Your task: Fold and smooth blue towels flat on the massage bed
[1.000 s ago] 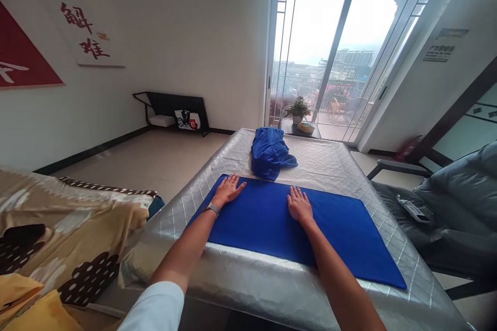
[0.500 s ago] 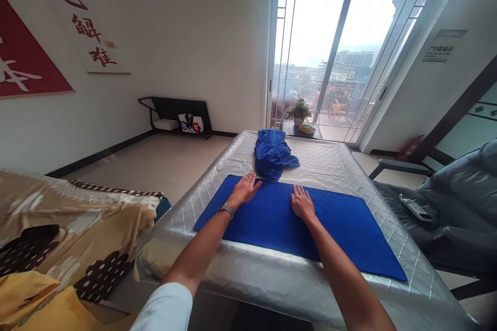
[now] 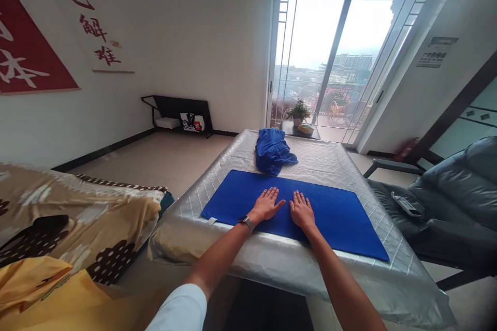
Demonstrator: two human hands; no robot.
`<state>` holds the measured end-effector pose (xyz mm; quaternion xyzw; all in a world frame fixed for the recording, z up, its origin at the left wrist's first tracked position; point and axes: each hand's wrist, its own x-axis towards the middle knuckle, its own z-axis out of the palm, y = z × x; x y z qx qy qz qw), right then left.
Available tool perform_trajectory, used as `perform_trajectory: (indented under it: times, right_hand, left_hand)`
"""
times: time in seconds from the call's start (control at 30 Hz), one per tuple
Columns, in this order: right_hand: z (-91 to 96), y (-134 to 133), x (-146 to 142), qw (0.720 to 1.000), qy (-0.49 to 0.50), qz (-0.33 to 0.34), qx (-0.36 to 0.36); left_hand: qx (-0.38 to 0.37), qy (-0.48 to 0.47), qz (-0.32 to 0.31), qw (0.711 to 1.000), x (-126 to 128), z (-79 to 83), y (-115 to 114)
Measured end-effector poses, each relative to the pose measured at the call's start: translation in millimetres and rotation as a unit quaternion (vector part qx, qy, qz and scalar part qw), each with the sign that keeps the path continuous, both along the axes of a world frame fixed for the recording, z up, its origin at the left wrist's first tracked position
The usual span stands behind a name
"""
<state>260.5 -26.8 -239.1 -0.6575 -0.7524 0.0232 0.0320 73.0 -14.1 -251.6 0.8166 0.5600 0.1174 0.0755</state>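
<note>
A flat blue cloth, roughly rectangular, lies spread across the near part of a table with a silver quilted cover. My left hand rests palm down on the cloth with its fingers stretched out. Beside it, my right hand also lies flat on the cloth, fingers extended, a small gap between the two thumbs. A small white tag shows at the cloth's near left corner. Beyond the cloth sits a crumpled blue cloth, apart from both hands.
To the right stands a dark armchair with a grey device on its seat. A patterned blanket and yellow fabric are at the left. A potted plant stands beyond the table by the glass door.
My left hand has slid right and nearer across the cloth, closer to my right hand. The right hand stays flat at about the same place. The view has shifted slightly.
</note>
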Motion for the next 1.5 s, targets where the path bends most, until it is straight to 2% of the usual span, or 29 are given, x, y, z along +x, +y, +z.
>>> perform_trajectory:
  times: [0.2,0.27,0.37,0.5,0.6,0.67,0.73,0.8,0.9,0.97,1.03,1.13,1.27,1.4,1.5]
  right_hand:
    - [0.9,-2,-2,1.0,0.008,-0.003,0.005]
    - [1.0,-1,-2,1.0,0.008,-0.004,0.005]
    - [3.1,0,-3,1.0,0.008,-0.006,0.001]
    - [8.1,-8,-2,1.0,0.003,-0.007,0.007]
    - [9.2,-26,-1,1.0,-0.003,-0.003,0.016]
    - [8.2,-40,-1,1.0,-0.006,0.004,0.016]
    - [7.0,-50,-2,1.0,-0.01,0.014,0.007]
    - [6.7,-55,-4,1.0,-0.015,0.018,-0.006]
    - [8.0,-58,-6,0.999,-0.029,0.019,-0.023]
    - [9.0,-58,-6,0.999,-0.037,0.027,-0.028]
    - [9.6,-58,-5,0.999,-0.037,0.026,-0.027]
    - [9.0,-58,-6,0.999,-0.024,0.015,-0.018]
    - [6.3,-57,-7,1.0,-0.013,0.013,-0.016]
    - [4.1,-56,-6,1.0,-0.009,0.009,-0.016]
    - [3.2,-55,-6,1.0,-0.013,0.012,-0.017]
  left_hand:
    - [-0.019,0.029,0.155,0.987,-131,-0.6,-10]
    - [-0.021,0.036,0.201,0.979,-167,-1.5,-14]
    - [-0.02,0.04,0.232,0.972,-195,-3.8,-17]
    - [-0.012,0.039,0.241,0.97,-201,-4.3,-17]
    - [0.011,0.037,0.246,0.968,-188,0.4,-17]
    - [0.038,0.029,0.233,0.971,-163,4.4,-19]
    - [0.062,0.01,0.177,0.982,-119,6.8,-24]
    - [0.07,-0.008,0.071,0.995,-62,6.4,-31]
    - [0.084,-0.02,-0.065,0.994,16,1.9,-41]
    - [0.072,-0.02,-0.101,0.992,44,-0.9,-45]
    - [0.048,-0.015,-0.094,0.994,48,-1.9,-46]
    - [0.017,-0.011,-0.052,0.998,15,-1.5,-45]
    - [-0.008,0.005,0.056,0.998,-69,-3.7,-47]
    - [-0.014,0.042,0.185,0.982,-158,-10.9,-50]
    - [-0.023,0.057,0.243,0.968,-200,-16.0,-52]
